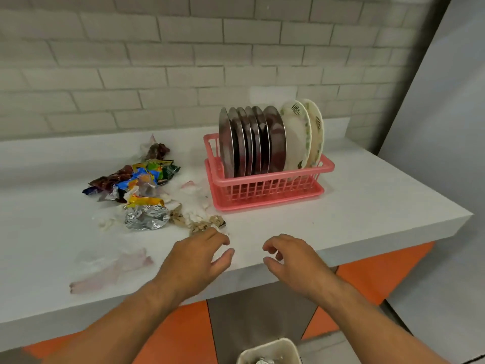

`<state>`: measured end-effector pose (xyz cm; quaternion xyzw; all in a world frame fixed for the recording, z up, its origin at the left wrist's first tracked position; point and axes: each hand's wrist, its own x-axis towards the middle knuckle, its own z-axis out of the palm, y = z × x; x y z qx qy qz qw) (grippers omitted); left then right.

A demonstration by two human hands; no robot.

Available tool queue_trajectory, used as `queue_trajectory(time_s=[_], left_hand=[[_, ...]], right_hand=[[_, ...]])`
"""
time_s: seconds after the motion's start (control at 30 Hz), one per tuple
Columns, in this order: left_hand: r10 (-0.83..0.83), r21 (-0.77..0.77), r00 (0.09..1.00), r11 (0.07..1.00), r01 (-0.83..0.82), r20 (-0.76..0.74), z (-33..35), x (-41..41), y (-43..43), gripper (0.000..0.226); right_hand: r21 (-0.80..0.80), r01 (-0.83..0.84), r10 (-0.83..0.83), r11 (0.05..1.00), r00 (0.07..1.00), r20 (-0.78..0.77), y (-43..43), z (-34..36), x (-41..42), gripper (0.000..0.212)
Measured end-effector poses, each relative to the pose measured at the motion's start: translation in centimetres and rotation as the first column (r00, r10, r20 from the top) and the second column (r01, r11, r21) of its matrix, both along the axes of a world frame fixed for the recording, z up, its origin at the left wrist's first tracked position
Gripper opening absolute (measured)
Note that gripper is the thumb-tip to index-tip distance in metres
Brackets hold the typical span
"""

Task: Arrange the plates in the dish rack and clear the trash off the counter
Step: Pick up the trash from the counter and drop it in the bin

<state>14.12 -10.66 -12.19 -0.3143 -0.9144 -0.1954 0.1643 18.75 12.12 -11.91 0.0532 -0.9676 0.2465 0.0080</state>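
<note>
Crumpled multicolor wrappers (141, 177) w/ silver foil (147, 218)

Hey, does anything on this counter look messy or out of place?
Yes. Crumpled wrappers, foil and paper scraps lie strewn on the counter left of the pink dish rack; the plates stand upright in it.

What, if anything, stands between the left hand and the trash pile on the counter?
Nothing visible. The left hand has its fingertips right at the nearest torn paper scraps, and the wrapper pile lies just beyond them. The pink dish rack stands off to the right, clear of that path.
</note>
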Motion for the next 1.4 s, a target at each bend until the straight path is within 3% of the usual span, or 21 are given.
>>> queue_trajectory(time_s=[0.23, 0.33, 0.4, 0.57, 0.67, 0.8, 0.93, 1.0, 1.13, 1.3, 1.4], left_hand=[[0.016, 0.030, 0.999, 0.999, -0.017, 0.038, 0.6, -6.8, -5.8, 0.031], [-0.005, -0.008, 0.996, 1.000, 0.006, 0.084, 0.4, -8.5, -6.9, 0.039], [-0.019, -0.029, 0.996, 0.999, 0.022, 0.084, 0.5, -9.6, -6.8, 0.030], [-0.017, -0.089, 0.984, 0.996, 0.033, 0.175, 0.9, -10.9, -5.5, 0.026], [0.003, -0.203, 0.961, 0.978, 0.055, 0.275, 1.5, -12.6, -3.5, 0.031], [0.063, -0.411, 0.858, 0.894, 0.178, 0.510, 1.6, -15.3, -1.0, 0.032], [0.108, -0.522, 0.841, 0.823, 0.223, 0.530, 1.1, -16.0, 0.2, 0.019], [0.107, -0.465, 0.851, 0.868, 0.173, 0.515, 0.8, -16.1, 0.3, 0.012], [0.034, -0.213, 0.860, 0.973, 0.088, 0.509, 2.1, -15.9, 0.0, 0.023], [0.015, 0.042, 0.960, 0.999, -0.028, 0.278, 3.8, -15.3, -0.7, 0.024], [0.054, 0.254, 0.967, 0.960, -0.119, 0.248, 4.3, -14.4, -1.3, 0.023]], right_hand=[[0.126, 0.028, -0.038, 0.992, 0.997, 0.074, -5.7, 0.0, -5.8, 0.036], [0.146, 0.034, -0.047, 0.989, 0.995, 0.089, -7.8, -0.5, -7.8, 0.045], [0.178, 0.029, -0.044, 0.984, 0.996, 0.081, -8.6, -1.0, -9.1, 0.047], [0.270, 0.016, -0.039, 0.963, 0.996, 0.082, -8.8, -3.0, -10.6, 0.025], [0.260, 0.029, -0.051, 0.965, 0.996, 0.077, -7.7, -3.3, -10.7, 0.029], [0.180, 0.076, -0.092, 0.981, 0.992, 0.084, -5.3, -2.8, -10.1, 0.032], [0.089, 0.097, -0.104, 0.991, 0.992, 0.077, -3.4, -2.0, -9.7, 0.036], [0.057, 0.088, -0.092, 0.995, 0.993, 0.070, -2.7, -1.8, -9.6, 0.036], [0.016, 0.077, -0.077, 0.997, 0.996, 0.054, -2.5, -1.2, -9.7, 0.034], [-0.052, 0.024, -0.021, 0.998, 0.998, 0.054, -4.0, -0.4, -10.1, 0.033], [-0.044, -0.037, 0.040, 0.998, 0.997, 0.070, -5.4, -0.5, -10.3, 0.035]])
